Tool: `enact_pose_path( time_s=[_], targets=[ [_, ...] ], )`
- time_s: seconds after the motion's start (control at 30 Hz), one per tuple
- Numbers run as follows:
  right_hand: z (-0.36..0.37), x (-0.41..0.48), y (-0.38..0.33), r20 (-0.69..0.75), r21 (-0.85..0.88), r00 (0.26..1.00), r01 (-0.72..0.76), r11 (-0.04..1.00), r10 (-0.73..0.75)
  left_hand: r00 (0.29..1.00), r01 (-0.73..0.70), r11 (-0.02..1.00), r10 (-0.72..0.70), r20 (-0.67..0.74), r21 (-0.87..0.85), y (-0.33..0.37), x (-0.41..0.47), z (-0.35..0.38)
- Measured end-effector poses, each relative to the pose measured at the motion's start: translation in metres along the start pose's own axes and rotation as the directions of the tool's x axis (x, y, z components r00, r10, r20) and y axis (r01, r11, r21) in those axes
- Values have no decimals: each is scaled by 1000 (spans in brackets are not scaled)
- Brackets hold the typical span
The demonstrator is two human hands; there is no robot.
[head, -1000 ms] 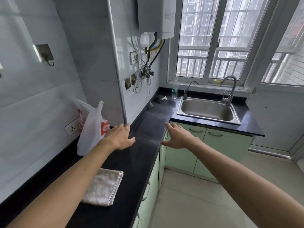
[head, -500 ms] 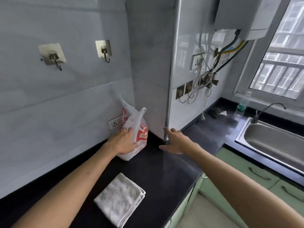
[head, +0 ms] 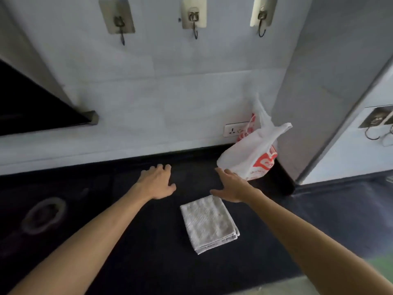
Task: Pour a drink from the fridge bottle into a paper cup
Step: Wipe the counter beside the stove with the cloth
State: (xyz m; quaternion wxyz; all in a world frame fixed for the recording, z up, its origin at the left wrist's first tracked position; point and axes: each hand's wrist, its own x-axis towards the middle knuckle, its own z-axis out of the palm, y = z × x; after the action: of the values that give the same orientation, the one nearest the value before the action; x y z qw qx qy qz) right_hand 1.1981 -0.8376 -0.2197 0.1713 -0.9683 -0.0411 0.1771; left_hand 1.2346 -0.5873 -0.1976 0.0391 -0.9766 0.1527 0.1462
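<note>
Neither the fridge bottle nor a paper cup shows anywhere in this view, and no fridge is visible either. The nearest candidate for cups is a white plastic bag (head: 248,158) with red print. It stands at the back right of the black tabletop (head: 127,241), tucked into the corner where the tiled wall meets a grey pillar (head: 308,103). Its handles stand up, partly covering a wall socket (head: 232,130). What it holds cannot be seen.

The right hand (head: 230,185) is clearly the nearer one. Its fingers (head: 223,172) are straight and held loosely together, thumb out to the side, pinching nothing. They point toward the back right, straight at the bag's lower left edge. Whether the fingertips touch the plastic or stop just short cannot be told.

The left hand (head: 158,180) hangs over the middle back of the tabletop, apart from the bag. Its fingers (head: 161,167) are loosely curled downward and hold nothing. Contact with the tabletop cannot be judged.

A folded white cloth (head: 209,223) lies flat just in front of the right wrist, nearer the front edge. Three wall hooks (head: 194,20) sit high on the tiles. A dark slanted panel (head: 32,107) juts in at the left, and a blurred ring (head: 43,213) marks the tabletop's left end.

The task looks barely begun. The bag lies ahead and to the right of the right fingers, its long axis upright. A short reach would meet its side, while the handles sit higher and further back.
</note>
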Motion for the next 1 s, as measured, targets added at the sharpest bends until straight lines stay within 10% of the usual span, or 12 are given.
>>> enact_pose_path(
  time_s=[0.67, 1.0],
  targets=[
    [129, 31, -32, 146, 143, 985, -117, 983, 96, 954, 234, 957, -192, 231, -170, -72, -57, 159],
    [193, 24, -11, -107, -38, 970, -223, 974, 218, 874, 486, 838, -467, 136, -247, -52, -88, 242]
  ],
)
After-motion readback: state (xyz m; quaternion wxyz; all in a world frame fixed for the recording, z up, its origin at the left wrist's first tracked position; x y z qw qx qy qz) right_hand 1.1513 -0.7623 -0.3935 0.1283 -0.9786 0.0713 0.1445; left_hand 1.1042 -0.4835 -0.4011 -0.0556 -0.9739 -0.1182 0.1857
